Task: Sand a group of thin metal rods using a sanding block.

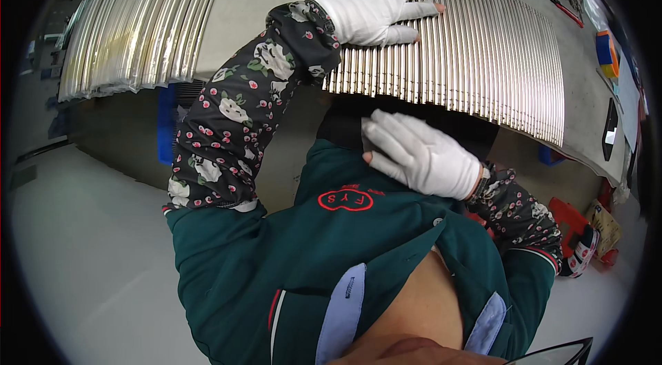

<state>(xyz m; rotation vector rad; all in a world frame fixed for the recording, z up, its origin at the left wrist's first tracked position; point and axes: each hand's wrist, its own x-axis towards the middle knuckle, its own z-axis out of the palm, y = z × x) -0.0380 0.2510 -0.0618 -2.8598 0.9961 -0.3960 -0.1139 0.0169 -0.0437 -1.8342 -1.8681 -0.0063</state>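
Many shiny metal tubes [483, 48] lie side by side in a wide row on the worktable. My left hand [372, 6], in a white glove with bare fingertips showing, rests flat across the left part of that row with its fingers spread. Close to my body, just off the table's near edge, is my right hand [424, 155], also gloved in white. Its fingers are bent toward the thumb around a small dark grey piece [366, 135], mostly hidden, whose kind I cannot make out. Flowered sleeves cover both forearms.
To the left on the table [255, 13] lie more tubes wrapped in clear film [148, 20]. A red-handled tool [567, 12] and a blue-and-orange roll [607, 53] sit at the right side. Below the table stands a blue bin [165, 124]; a red bag [569, 220] is at the lower right.
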